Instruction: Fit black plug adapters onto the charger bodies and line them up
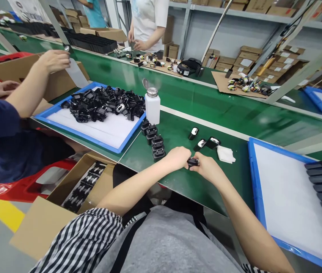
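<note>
My left hand (180, 157) and my right hand (204, 166) meet near the front edge of the green table, both closed on one small black plug part (193, 162). Left of them stands a row of several black plug parts (157, 147) with metal pins up. Beyond my hands lie three black housings, white inside, one of them (194, 132) farther back. A folded white cloth (225, 154) is just right of these. The white bottle (152, 108), its metal lid flipped up, stands behind the row.
A blue-rimmed tray (92, 143) heaped with black parts is at left, another blue-rimmed tray (253, 182) with black adapters at right. An open carton (61, 189) sits low at left. A co-worker's arm (32, 85) reaches in at left; another person (149, 22) works across the bench.
</note>
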Tool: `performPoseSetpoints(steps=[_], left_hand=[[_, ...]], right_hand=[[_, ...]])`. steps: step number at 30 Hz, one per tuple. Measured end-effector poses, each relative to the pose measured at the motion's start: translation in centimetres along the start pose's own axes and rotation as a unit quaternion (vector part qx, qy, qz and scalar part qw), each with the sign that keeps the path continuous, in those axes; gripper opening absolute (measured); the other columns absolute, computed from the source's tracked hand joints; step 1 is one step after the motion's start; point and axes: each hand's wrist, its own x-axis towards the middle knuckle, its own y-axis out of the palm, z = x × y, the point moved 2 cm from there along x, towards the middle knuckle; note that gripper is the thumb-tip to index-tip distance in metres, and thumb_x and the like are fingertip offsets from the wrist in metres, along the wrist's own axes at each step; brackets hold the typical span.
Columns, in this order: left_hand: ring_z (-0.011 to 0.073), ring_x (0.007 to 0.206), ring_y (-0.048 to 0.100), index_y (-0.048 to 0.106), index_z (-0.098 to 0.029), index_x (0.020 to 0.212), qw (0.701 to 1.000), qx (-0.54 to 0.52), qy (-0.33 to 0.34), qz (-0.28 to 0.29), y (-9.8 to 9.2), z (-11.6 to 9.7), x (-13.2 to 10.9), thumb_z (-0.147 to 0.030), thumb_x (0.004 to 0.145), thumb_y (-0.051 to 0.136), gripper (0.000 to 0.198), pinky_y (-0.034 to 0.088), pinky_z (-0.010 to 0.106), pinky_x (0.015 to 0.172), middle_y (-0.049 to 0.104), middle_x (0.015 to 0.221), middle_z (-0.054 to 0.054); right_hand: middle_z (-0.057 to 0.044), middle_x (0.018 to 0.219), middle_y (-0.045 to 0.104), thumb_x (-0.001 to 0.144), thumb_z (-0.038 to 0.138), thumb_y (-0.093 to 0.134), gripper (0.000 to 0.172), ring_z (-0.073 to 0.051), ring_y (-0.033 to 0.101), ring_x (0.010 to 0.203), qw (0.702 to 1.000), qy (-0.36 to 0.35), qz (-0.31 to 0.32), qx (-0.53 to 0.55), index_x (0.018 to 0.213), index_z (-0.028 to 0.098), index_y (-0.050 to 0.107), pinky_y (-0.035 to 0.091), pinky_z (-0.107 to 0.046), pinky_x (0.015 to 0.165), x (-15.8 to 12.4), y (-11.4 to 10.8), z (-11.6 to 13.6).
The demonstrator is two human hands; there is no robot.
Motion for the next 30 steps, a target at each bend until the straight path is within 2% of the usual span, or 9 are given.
performPoseSetpoints(steps=[3,8,12,15,17,21,23,27,30], left_hand=[[0.0199,0.065,0.058,0.06,-0.011,0.07,1.0,-0.001,-0.011,0.027,-0.5,-0.2,0.4,-0.016,0.059,0.06,0.012,0.042,0.024,0.053,0.061,0.068,0.008],[0.0194,0.064,0.058,0.06,-0.01,0.07,0.998,-0.009,-0.044,0.045,-0.7,-1.0,1.1,-0.013,0.058,0.059,0.012,0.043,0.024,0.053,0.061,0.068,0.009],[0.0211,0.071,0.057,0.06,-0.01,0.078,0.997,-0.011,-0.069,0.019,-0.3,-1.2,0.6,-0.016,0.063,0.054,0.017,0.044,0.026,0.057,0.061,0.076,0.011],[0.0211,0.076,0.056,0.058,-0.013,0.086,0.997,-0.029,-0.068,-0.019,0.8,-0.6,-1.3,-0.024,0.066,0.052,0.023,0.044,0.027,0.063,0.06,0.082,0.009],[0.0195,0.077,0.056,0.057,-0.015,0.09,0.994,-0.063,-0.06,-0.061,1.9,0.1,-3.2,-0.027,0.067,0.051,0.026,0.043,0.026,0.066,0.059,0.084,0.008],[0.0132,0.07,0.056,0.055,-0.018,0.094,0.979,-0.152,-0.081,-0.109,3.4,1.5,-6.2,-0.025,0.069,0.051,0.026,0.043,0.021,0.066,0.058,0.085,0.003],[0.0136,0.069,0.056,0.056,-0.018,0.09,0.977,-0.159,-0.11,-0.095,3.4,1.9,-6.6,-0.025,0.068,0.052,0.024,0.042,0.022,0.065,0.059,0.081,0.003],[0.0182,0.068,0.057,0.059,-0.014,0.078,0.982,-0.108,-0.154,-0.021,2.7,1.7,-5.9,-0.021,0.065,0.054,0.015,0.042,0.025,0.062,0.06,0.071,0.005],[0.0187,0.07,0.057,0.058,-0.014,0.081,0.981,-0.109,-0.159,-0.034,2.9,1.4,-5.9,-0.019,0.068,0.052,0.015,0.043,0.027,0.063,0.06,0.075,0.006]], right_hand=[[-0.002,0.062,0.058,0.058,0.015,0.061,0.02,-0.02,0.056,0.062,1.0,0.013,-0.007,0.003,0.068,0.019,0.044,0.035,-0.024,0.049,0.1,0.0,0.0],[0.001,0.063,0.058,0.05,0.02,0.065,0.021,-0.019,0.055,0.063,0.994,0.014,-0.008,0.111,0.061,0.019,0.047,0.037,-0.025,0.052,0.6,0.1,-1.0],[0.004,0.054,0.057,0.051,0.022,0.061,0.017,-0.017,0.055,0.055,0.975,0.017,-0.032,0.217,0.064,0.02,0.049,0.039,-0.026,0.052,0.2,0.7,-1.7],[0.004,0.054,0.057,0.056,0.024,0.056,0.02,-0.016,0.056,0.054,0.948,0.004,-0.018,0.318,0.074,0.02,0.05,0.04,-0.026,0.053,-0.9,1.7,-1.5],[0.003,0.06,0.059,0.057,0.025,0.055,0.023,-0.016,0.057,0.058,0.939,-0.015,0.0,0.343,0.079,0.021,0.05,0.041,-0.026,0.057,-1.4,2.4,-0.9],[0.003,0.075,0.06,0.058,0.021,0.054,0.018,-0.014,0.057,0.063,0.944,-0.055,0.035,0.323,0.076,0.022,0.049,0.042,-0.025,0.061,-1.2,2.9,1.1],[0.002,0.078,0.06,0.057,0.019,0.056,0.014,-0.015,0.057,0.066,0.959,-0.078,0.055,0.268,0.07,0.021,0.05,0.041,-0.025,0.061,-0.6,2.5,2.3],[0.002,0.062,0.06,0.054,0.013,0.06,0.014,-0.018,0.056,0.062,0.986,-0.089,0.087,0.11,0.063,0.02,0.053,0.039,-0.026,0.055,0.3,1.3,3.7],[0.003,0.063,0.06,0.054,0.012,0.06,0.014,-0.018,0.056,0.062,0.984,-0.093,0.083,0.125,0.063,0.021,0.054,0.04,-0.026,0.056,0.2,1.3,3.4]])
